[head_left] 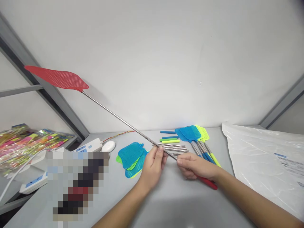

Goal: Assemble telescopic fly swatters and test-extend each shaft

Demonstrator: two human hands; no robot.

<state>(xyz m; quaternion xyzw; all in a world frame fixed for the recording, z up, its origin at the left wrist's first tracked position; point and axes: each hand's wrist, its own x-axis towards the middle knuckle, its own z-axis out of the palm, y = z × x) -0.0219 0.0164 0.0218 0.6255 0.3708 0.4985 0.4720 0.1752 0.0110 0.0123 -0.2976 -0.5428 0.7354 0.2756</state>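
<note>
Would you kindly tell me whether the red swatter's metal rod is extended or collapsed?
Extended: the metal rod forms a long shaft with visible joints between the red mesh head and the right hand.

red flyswatter (120,118) | perforated head (63,79), shiny metal rod (106,109), red grip (209,183) | slanting, head raised leftward | in both hands (153,164)

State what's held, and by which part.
A red mesh fly swatter: left hand low on the silver metal rod, right hand where the rod meets the red handle.
</note>
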